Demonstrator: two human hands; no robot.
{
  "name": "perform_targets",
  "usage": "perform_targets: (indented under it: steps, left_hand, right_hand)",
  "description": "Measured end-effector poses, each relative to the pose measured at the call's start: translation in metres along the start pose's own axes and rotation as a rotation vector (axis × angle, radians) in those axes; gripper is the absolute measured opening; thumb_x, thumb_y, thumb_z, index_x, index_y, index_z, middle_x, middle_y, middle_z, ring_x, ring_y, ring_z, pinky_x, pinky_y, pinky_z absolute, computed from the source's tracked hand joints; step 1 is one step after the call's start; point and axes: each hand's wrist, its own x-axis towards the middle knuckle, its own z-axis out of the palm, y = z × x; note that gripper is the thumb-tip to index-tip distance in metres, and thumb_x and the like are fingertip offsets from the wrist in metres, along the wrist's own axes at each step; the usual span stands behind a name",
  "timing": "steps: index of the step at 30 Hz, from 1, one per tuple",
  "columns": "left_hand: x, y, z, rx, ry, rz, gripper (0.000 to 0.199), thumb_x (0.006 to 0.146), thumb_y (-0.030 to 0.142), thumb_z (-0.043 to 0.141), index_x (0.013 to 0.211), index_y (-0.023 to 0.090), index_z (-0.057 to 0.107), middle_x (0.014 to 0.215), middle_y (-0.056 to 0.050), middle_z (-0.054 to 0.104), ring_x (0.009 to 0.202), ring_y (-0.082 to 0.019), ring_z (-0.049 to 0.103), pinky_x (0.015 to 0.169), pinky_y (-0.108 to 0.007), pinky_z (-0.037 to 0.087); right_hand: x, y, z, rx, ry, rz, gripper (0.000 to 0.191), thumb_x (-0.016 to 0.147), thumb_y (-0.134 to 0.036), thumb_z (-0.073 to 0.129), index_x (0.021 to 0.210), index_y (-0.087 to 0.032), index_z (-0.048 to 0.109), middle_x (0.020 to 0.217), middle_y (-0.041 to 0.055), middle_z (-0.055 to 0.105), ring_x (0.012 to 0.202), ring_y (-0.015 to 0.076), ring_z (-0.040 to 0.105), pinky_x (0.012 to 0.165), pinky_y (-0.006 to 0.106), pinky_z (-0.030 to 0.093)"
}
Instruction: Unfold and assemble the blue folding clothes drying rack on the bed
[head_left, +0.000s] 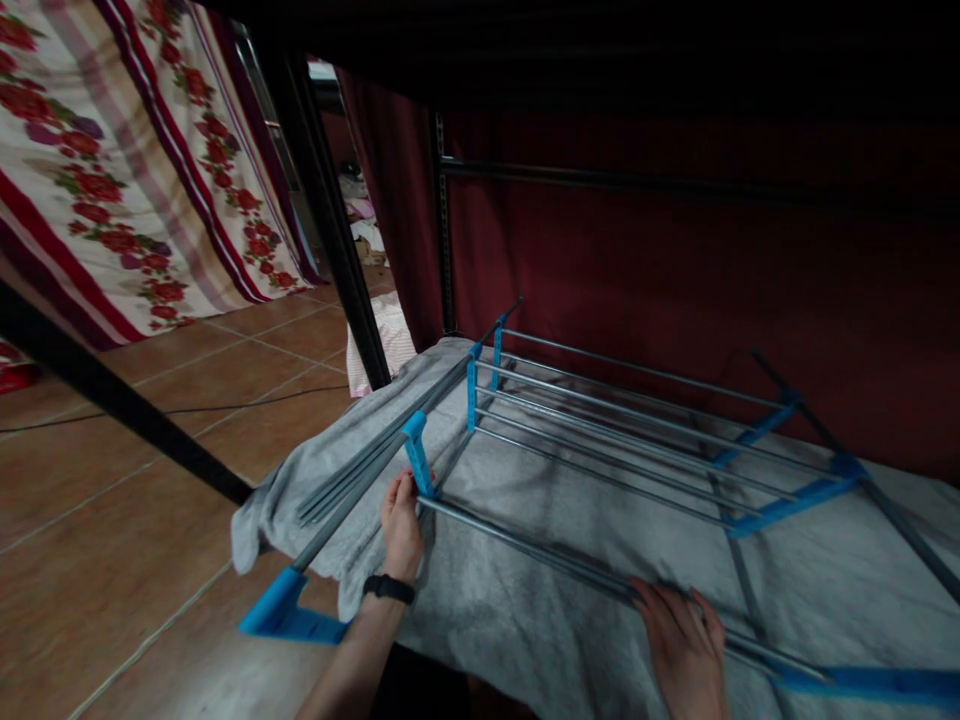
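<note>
A rack of thin grey metal tubes (600, 400) joined by blue plastic brackets lies on a grey blanket (540, 620). My left hand (401, 515) is closed at the lower end of a blue bracket (417, 455), where the front tubes meet it. Along those front tubes (525, 543), my right hand (679, 635) has its fingers wrapped over them, close to the blue bracket (870, 682) at the right. Several loose-looking tubes (352, 475) lie side by side left of my left hand. A blue end piece (292, 610) sticks out past the blanket's edge.
A black metal bed frame post (337, 230) stands at the left, with a dark upper bunk overhead. Dark red cloth (675, 270) hangs behind the rack. Left are a tiled floor (172, 470), a black cable (225, 408) and a flowered curtain (150, 160).
</note>
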Motion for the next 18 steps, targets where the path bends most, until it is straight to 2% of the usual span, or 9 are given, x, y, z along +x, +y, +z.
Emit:
perform_targets:
  steps: [4,7,10,14,18]
  left_hand:
    - [0.002,0.006,0.008,0.071,-0.069,-0.009,0.058,0.082,0.073,0.062,0.085,0.016,0.071,0.068,-0.004,0.071,0.068,-0.020,0.065,0.069,-0.032,0.050]
    - [0.007,0.008,0.011,0.139,-0.111,0.008,0.066,0.084,0.079,0.053,0.080,0.016,0.072,0.057,-0.003,0.066,0.057,-0.019,0.059,0.060,-0.031,0.047]
    - [0.015,0.008,0.015,0.114,-0.153,-0.007,0.066,0.084,0.081,0.050,0.069,0.019,0.067,0.052,-0.002,0.060,0.049,-0.017,0.052,0.052,-0.030,0.041]
    - [0.023,0.010,0.023,0.022,-0.200,-0.059,0.062,0.085,0.077,0.049,0.060,0.020,0.057,0.052,-0.001,0.058,0.044,-0.013,0.043,0.049,-0.029,0.039]
    - [0.019,0.018,0.030,0.094,-0.254,-0.141,0.061,0.090,0.070,0.043,0.055,0.021,0.052,0.042,0.002,0.042,0.042,-0.013,0.038,0.046,-0.028,0.034]
  right_hand:
    - [0.004,-0.005,-0.005,0.027,-0.001,0.029,0.033,0.103,-0.024,0.042,0.122,-0.027,0.069,0.107,0.0015,0.076,0.096,0.0200,0.069,0.113,0.045,0.032]
    - [0.011,-0.011,-0.012,0.040,-0.011,0.063,0.034,0.102,-0.022,0.043,0.124,-0.028,0.069,0.106,0.0017,0.075,0.097,0.0201,0.069,0.112,0.046,0.034]
    - [0.019,-0.018,-0.019,0.035,-0.030,0.099,0.035,0.100,-0.019,0.045,0.124,-0.029,0.068,0.106,0.0016,0.075,0.099,0.0200,0.069,0.113,0.045,0.035]
    - [0.025,-0.023,-0.024,0.039,-0.052,0.137,0.037,0.099,-0.015,0.046,0.126,-0.028,0.067,0.106,0.0009,0.075,0.099,0.0190,0.068,0.113,0.045,0.036]
    - [0.022,-0.021,-0.024,0.065,-0.070,0.141,0.036,0.099,-0.014,0.045,0.126,-0.026,0.066,0.109,0.0020,0.075,0.102,0.0190,0.068,0.115,0.046,0.033]
